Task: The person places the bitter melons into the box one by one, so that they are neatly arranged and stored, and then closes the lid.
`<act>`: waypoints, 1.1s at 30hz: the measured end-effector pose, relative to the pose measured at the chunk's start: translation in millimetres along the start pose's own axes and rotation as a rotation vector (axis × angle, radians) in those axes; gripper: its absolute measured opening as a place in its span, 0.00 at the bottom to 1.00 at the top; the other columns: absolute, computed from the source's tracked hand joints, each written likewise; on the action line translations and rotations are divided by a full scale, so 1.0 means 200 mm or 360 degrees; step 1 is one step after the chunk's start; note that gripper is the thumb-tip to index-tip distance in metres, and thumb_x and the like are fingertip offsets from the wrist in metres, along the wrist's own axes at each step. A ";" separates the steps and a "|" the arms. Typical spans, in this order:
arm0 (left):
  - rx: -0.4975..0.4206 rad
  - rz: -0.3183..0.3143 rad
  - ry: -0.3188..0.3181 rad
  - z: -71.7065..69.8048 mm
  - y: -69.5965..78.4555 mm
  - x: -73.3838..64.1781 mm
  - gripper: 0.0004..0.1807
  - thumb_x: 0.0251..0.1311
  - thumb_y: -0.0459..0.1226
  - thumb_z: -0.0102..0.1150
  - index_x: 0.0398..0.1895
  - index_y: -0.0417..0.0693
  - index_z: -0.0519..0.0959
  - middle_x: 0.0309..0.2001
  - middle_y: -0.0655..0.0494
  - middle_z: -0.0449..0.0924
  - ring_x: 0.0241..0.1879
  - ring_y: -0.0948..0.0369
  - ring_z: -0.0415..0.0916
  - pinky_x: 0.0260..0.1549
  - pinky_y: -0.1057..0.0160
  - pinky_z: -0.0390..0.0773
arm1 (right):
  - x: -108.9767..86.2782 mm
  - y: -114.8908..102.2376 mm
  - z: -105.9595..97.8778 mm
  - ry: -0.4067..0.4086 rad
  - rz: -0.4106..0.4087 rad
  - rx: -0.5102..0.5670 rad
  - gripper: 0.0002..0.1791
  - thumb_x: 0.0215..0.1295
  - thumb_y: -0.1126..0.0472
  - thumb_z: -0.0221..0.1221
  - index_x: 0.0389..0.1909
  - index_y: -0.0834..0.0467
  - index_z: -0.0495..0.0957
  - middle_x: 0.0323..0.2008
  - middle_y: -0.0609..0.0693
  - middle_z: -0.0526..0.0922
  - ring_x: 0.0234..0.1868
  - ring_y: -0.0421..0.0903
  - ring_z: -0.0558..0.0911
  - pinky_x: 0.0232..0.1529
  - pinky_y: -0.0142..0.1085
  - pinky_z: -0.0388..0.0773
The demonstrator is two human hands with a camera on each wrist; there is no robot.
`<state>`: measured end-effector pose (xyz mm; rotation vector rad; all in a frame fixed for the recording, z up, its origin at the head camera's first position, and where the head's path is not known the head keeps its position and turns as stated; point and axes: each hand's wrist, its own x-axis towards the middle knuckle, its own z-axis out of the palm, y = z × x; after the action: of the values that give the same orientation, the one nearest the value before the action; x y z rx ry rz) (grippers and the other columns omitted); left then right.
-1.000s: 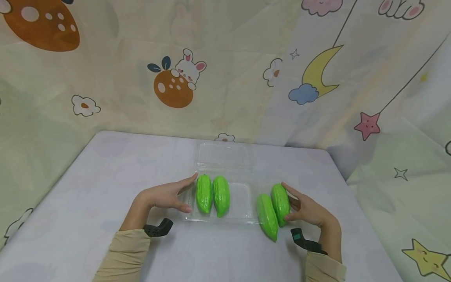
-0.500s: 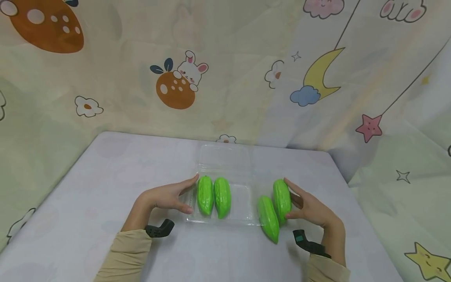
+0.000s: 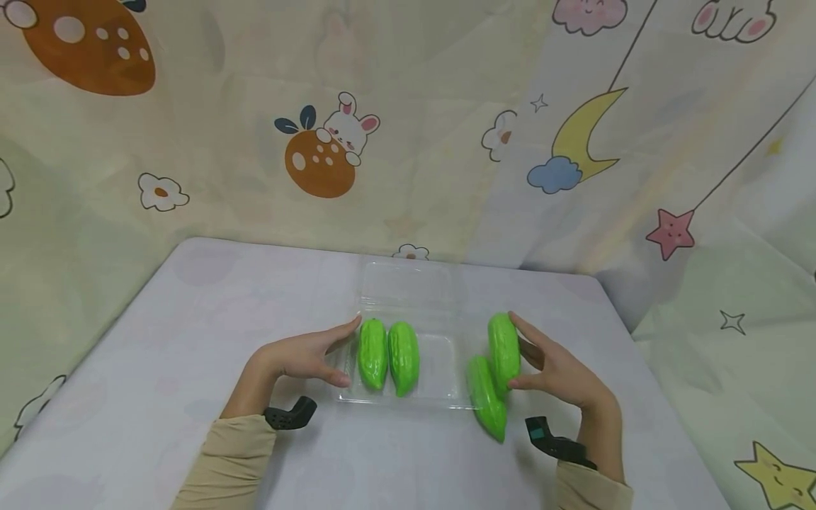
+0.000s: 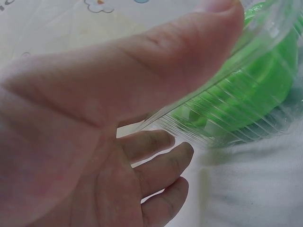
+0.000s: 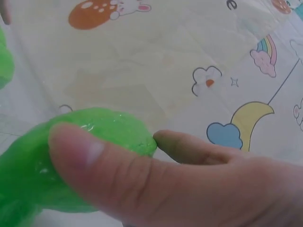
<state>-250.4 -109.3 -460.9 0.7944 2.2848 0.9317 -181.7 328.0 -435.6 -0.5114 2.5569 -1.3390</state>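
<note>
In the head view my right hand (image 3: 561, 375) pinches a bright green bitter melon (image 3: 503, 343) between thumb and fingers; its blunt end shows past my thumb in the right wrist view. Below it a second bitter melon (image 3: 487, 411) lies against the right edge of a clear plastic box (image 3: 440, 365). Inside the box's left half are two more, a left melon (image 3: 372, 354) and a right melon (image 3: 404, 360), side by side. My left hand (image 3: 299, 358) rests at the box's left edge, thumb and index finger spread along it. Its other fingers hang loose in the left wrist view.
The box's hinged lid (image 3: 408, 283) lies folded back behind it, flat on the white table (image 3: 255, 283). A patterned cloth (image 3: 433, 142) with cartoon prints hangs behind the table. Each wrist carries a black strap device, such as the left device (image 3: 291, 413).
My right hand has lifted the bitter melon slightly, moving it away from me and then a little left towards the box. My left hand keeps its place at the box's edge.
</note>
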 end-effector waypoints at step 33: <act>0.0026 -0.0008 0.0018 0.00 0.01 0.00 0.60 0.47 0.51 0.71 0.76 0.52 0.41 0.76 0.50 0.42 0.75 0.51 0.42 0.70 0.45 0.52 | 0.24 -0.12 0.22 -0.0003 -0.0170 -0.0004 0.61 0.46 0.52 0.72 0.76 0.47 0.42 0.76 0.46 0.45 0.73 0.52 0.56 0.68 0.47 0.60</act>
<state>-249.9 -109.2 -459.3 0.7917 2.3058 0.9183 -204.8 262.4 -441.5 -0.6577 2.5626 -1.3689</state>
